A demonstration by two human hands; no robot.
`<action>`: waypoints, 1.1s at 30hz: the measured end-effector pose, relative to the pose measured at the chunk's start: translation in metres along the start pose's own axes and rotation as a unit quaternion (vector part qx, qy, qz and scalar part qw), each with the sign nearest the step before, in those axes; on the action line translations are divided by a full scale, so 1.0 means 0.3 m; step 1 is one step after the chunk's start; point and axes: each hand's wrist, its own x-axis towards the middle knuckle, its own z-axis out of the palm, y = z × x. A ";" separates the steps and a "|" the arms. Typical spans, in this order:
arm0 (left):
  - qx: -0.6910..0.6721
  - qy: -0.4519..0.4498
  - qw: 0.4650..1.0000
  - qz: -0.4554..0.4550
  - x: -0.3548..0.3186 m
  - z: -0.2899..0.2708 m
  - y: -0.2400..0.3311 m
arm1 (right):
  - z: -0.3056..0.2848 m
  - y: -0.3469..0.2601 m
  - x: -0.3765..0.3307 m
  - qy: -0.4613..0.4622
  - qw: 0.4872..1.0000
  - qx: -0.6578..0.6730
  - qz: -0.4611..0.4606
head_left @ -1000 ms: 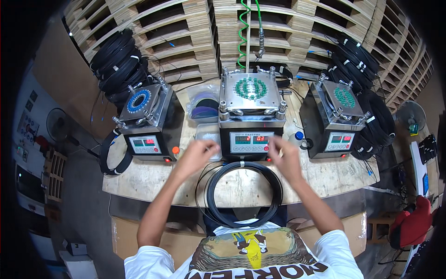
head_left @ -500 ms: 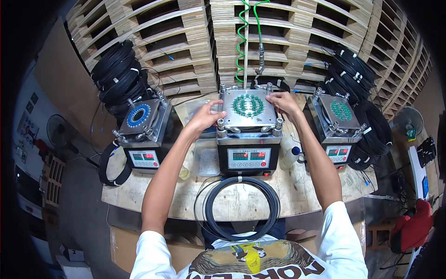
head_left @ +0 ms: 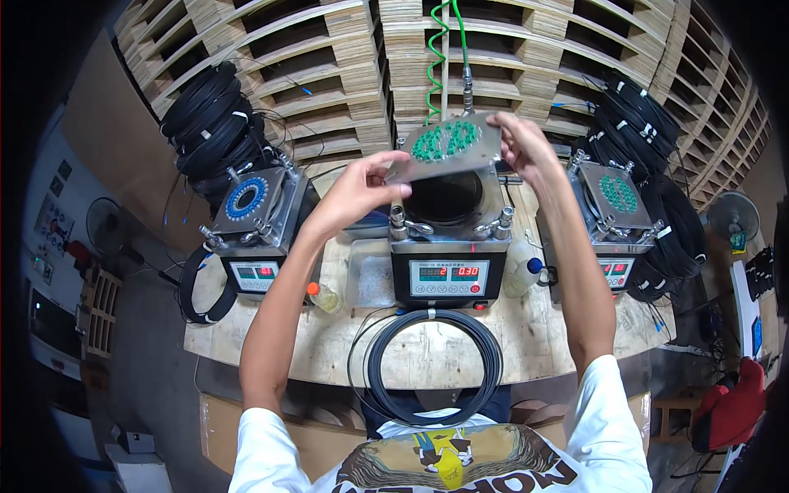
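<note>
A square metal plate [head_left: 472,164] set with rings of green fittings [head_left: 444,143] is up off the middle bench machine [head_left: 401,279], tilted with its right side higher. My left hand [head_left: 357,195] is closed on its left corner, thumb and fingers pinching the edge. The upper right corner is gripped by my right hand [head_left: 528,150]. Beneath the plate, the machine's dark round pad [head_left: 448,201] lies exposed between metal corner posts. Red digits glow on the machine's front panel.
A similar machine stands left with a blue-ringed plate [head_left: 246,200], another right with a green-studded plate [head_left: 618,194]. A black cable coil [head_left: 374,361] lies at the bench front. Bottles [head_left: 326,299] [head_left: 519,278] and a clear tray [head_left: 371,275] flank the middle machine. Cable stacks [head_left: 205,123] rise behind.
The green-studded plate has come up off the middle machine and tilted, held in both my hands. The round pad beneath has come into view.
</note>
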 end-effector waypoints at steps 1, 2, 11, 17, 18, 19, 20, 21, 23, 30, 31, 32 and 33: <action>0.000 0.002 1.000 -0.002 0.015 -0.007 -0.040 | 0.029 -0.023 0.007 -0.006 1.000 0.012 -0.012; 0.053 0.054 0.996 0.040 0.027 -0.012 -0.082 | 0.058 -0.049 0.012 -0.044 0.999 0.014 -0.029; 0.182 0.231 0.943 0.155 0.065 0.051 -0.223 | 0.186 -0.034 0.168 0.011 0.980 -0.195 -0.045; 0.164 0.243 0.950 0.103 0.104 0.064 -0.327 | 0.220 0.019 0.273 0.029 0.954 -0.294 -0.053; 0.161 0.245 0.950 0.104 0.113 0.070 -0.333 | 0.226 0.024 0.285 0.034 0.942 -0.326 -0.064; 0.160 0.245 0.951 0.104 0.117 0.071 -0.340 | 0.226 0.027 0.295 0.035 0.942 -0.327 -0.063; 0.161 0.240 0.953 0.094 0.119 0.072 -0.348 | 0.225 0.030 0.304 0.034 0.932 -0.352 -0.078; 0.164 0.236 0.954 0.081 0.111 0.068 -0.349 | 0.234 0.036 0.307 0.030 0.922 -0.375 -0.093; 0.108 0.258 0.954 0.110 0.130 0.071 -0.408 | 0.251 0.045 0.314 0.029 0.913 -0.393 -0.102; -0.033 0.212 0.971 0.101 0.181 0.049 -0.490 | 0.199 0.116 0.439 -0.012 0.876 -0.407 -0.257; -0.033 0.212 0.971 0.104 0.190 0.046 -0.505 | 0.168 0.136 0.464 -0.066 0.893 -0.360 -0.261; -0.033 0.199 0.976 0.081 0.198 0.042 -0.519 | 0.143 0.162 0.486 -0.094 0.908 -0.294 -0.281; -0.029 0.190 0.980 0.051 0.185 0.028 -0.540 | 0.163 0.173 0.471 -0.098 0.909 -0.291 -0.281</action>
